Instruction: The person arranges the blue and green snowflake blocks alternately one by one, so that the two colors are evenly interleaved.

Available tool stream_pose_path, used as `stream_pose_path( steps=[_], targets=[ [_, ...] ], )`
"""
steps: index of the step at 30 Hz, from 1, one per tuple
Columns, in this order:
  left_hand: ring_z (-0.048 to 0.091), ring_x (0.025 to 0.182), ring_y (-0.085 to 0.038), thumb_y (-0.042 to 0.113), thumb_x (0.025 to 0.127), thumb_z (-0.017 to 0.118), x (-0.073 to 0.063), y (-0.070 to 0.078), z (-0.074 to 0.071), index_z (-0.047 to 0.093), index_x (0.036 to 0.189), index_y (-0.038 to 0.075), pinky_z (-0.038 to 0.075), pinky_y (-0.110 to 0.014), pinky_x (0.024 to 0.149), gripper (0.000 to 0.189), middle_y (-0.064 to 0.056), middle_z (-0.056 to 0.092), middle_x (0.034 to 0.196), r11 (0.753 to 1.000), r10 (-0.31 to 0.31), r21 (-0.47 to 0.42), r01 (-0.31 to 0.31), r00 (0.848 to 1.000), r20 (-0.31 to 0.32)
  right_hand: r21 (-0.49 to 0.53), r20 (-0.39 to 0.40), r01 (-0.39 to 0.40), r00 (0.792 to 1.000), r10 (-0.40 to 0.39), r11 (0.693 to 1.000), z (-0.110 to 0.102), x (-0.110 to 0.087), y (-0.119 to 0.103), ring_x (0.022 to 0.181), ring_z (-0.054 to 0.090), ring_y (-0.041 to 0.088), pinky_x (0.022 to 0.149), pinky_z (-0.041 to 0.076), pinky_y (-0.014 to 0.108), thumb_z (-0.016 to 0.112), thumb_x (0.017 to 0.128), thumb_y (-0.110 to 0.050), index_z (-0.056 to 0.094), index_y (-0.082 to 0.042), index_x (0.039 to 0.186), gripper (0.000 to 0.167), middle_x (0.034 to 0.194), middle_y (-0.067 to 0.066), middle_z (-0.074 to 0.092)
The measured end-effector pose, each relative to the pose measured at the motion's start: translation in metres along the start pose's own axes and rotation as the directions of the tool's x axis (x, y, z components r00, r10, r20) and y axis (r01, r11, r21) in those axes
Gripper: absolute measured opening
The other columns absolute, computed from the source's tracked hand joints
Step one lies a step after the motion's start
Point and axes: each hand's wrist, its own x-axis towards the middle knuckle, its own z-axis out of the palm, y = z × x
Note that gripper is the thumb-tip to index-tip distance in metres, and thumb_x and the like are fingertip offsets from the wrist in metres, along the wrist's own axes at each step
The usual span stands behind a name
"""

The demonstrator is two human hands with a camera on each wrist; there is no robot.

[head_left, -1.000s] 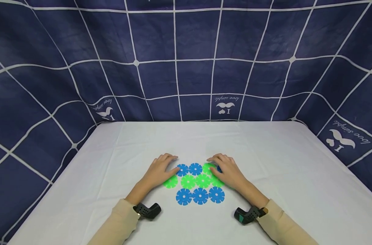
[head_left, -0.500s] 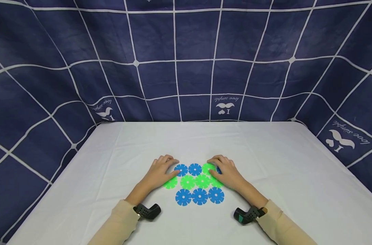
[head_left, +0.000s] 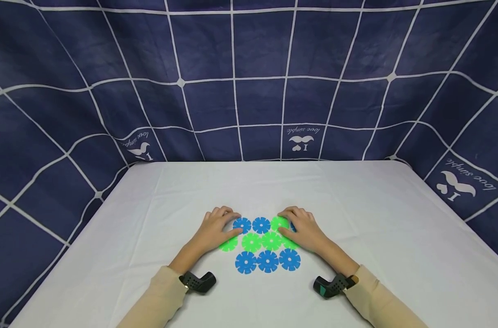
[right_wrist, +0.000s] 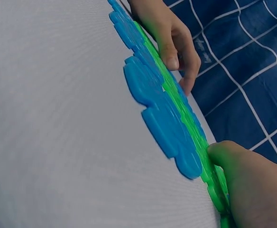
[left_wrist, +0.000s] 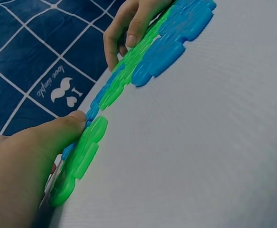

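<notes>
Blue and green snowflake discs lie flat in three rows on the white cloth. My left hand (head_left: 211,230) bends around a blue snowflake disc (head_left: 246,222) at the back left, thumb on its near side and index fingertip by its far edge. That hand's thumb (left_wrist: 67,128) also overlaps a green snowflake disc (left_wrist: 86,159). Around a green snowflake disc (head_left: 276,222) at the back right curves my right hand (head_left: 308,231), its fingers relaxed. Beneath the right palm another blue disc (head_left: 292,227) is mostly covered. Part of the middle row's right end is hidden too.
Nearer me sits a row of blue discs (head_left: 246,267), behind it the green discs (head_left: 249,247). The white cloth (head_left: 171,187) spans the table. A navy checked curtain (head_left: 257,105) walls the back and sides. Black cameras (head_left: 201,283) are strapped to both wrists.
The left thumb and index finger have come in closer around the back-left blue disc, which has shifted slightly left. The right thumb has slipped a little toward me. The other discs keep their places.
</notes>
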Motion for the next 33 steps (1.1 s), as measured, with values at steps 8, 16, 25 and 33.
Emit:
stream_pose_path(
  steps=[8,16,25,33],
  targets=[
    [0.045,0.101,-0.018,0.045,0.078,0.064,0.0001,-0.0016,0.002,0.063,0.111,0.021,0.027,-0.033,0.078,0.041,-0.002,0.054,0.112,0.996,-0.031,-0.087,0.03,0.999,-0.019,0.019,-0.004,-0.017,1.0,0.017,1.0,0.0022,0.0006,-0.0005,0.113,0.047,0.025,0.094,0.032,0.048,0.061,0.082,-0.038,0.058,-0.015,0.114,0.04,0.121,0.006,0.053],
    [0.043,0.089,-0.012,0.036,0.073,0.072,0.0019,-0.0017,0.0042,0.061,0.105,0.018,0.024,-0.034,0.08,0.039,0.005,0.058,0.093,0.96,-0.141,-0.247,0.132,0.99,-0.019,0.055,-0.011,-0.025,1.0,0.025,0.998,0.0019,0.0011,-0.0015,0.112,0.048,0.024,0.093,0.032,0.047,0.063,0.081,-0.036,0.056,-0.014,0.115,0.041,0.118,0.006,0.055],
    [0.042,0.073,-0.012,0.021,0.077,0.071,0.0052,0.0001,0.0023,0.056,0.105,0.016,0.022,-0.032,0.075,0.032,0.005,0.056,0.074,0.865,-0.202,-0.467,0.184,0.979,0.013,0.119,-0.009,-0.012,1.0,0.013,0.993,0.0018,0.0007,-0.0005,0.102,0.051,0.02,0.095,0.03,0.046,0.064,0.082,-0.031,0.051,-0.01,0.12,0.046,0.111,0.004,0.058],
    [0.043,0.065,-0.011,0.017,0.082,0.066,0.0057,-0.0008,-0.0045,0.054,0.109,0.014,0.035,-0.023,0.062,0.03,0.002,0.057,0.071,0.823,-0.223,-0.529,0.206,0.974,0.032,0.126,0.0,-0.007,1.0,0.007,0.992,0.0018,-0.0003,-0.0005,0.089,0.047,0.013,0.092,0.03,0.045,0.064,0.082,-0.031,0.051,-0.012,0.121,0.046,0.1,0.0,0.056]
  ],
)
